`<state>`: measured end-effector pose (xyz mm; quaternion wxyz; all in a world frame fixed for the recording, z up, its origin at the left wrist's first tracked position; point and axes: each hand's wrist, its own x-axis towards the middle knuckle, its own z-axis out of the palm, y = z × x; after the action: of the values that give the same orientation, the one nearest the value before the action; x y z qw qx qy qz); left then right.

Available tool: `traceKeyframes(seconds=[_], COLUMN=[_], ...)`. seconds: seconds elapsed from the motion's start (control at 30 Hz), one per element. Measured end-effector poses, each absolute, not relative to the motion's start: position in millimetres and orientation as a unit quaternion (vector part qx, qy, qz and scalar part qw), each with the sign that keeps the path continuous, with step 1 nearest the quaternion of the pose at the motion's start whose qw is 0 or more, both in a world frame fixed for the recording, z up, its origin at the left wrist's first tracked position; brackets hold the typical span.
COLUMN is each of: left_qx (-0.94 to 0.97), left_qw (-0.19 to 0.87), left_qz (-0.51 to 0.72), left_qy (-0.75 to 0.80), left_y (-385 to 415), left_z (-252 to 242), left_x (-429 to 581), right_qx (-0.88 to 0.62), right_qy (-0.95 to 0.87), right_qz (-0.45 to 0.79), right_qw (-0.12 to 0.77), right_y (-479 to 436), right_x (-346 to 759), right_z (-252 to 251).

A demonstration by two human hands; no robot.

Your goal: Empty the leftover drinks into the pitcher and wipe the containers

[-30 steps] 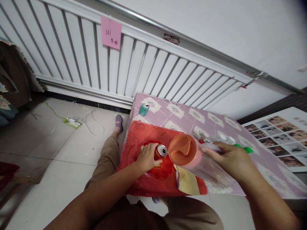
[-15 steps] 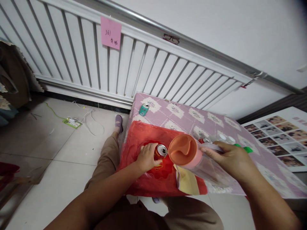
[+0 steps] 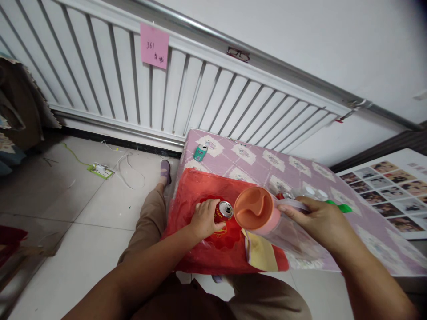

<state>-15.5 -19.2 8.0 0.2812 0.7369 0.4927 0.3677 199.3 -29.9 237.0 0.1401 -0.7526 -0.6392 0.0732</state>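
Note:
My left hand (image 3: 206,218) is wrapped around a red drink can (image 3: 223,211), which stands upright with its opened top facing up. Under the can lies a red plastic sheet (image 3: 196,182) with a darker red patterned patch. In my right hand (image 3: 318,218) is the handle of a clear plastic pitcher (image 3: 295,238) with an orange lid (image 3: 255,208). The pitcher is tilted to the left, its lid close beside the can's top. Whether any liquid flows between them I cannot make out. A folded yellow cloth (image 3: 262,253) lies below the lid on the red sheet.
A teal can (image 3: 200,152) stands near the far left corner of the table covered in a purple patterned cloth (image 3: 243,153). Green and clear items (image 3: 338,206) lie behind my right hand. A white radiator (image 3: 187,89) borders the far side. A power strip (image 3: 100,170) lies on the floor.

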Motion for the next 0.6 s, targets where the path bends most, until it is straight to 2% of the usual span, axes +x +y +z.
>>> traceKeyframes(seconds=[0.6], left_qx=[0.735], left_qw=[0.289], left_qz=[0.364], left_qy=[0.493], left_y=[-18.6], left_z=[9.2], left_x=[-16.1], right_qx=[-0.747], right_qy=[-0.649], right_qz=[0.065], right_qw=[0.129], right_y=[-30.0], right_x=[200.7], right_z=[237.7])
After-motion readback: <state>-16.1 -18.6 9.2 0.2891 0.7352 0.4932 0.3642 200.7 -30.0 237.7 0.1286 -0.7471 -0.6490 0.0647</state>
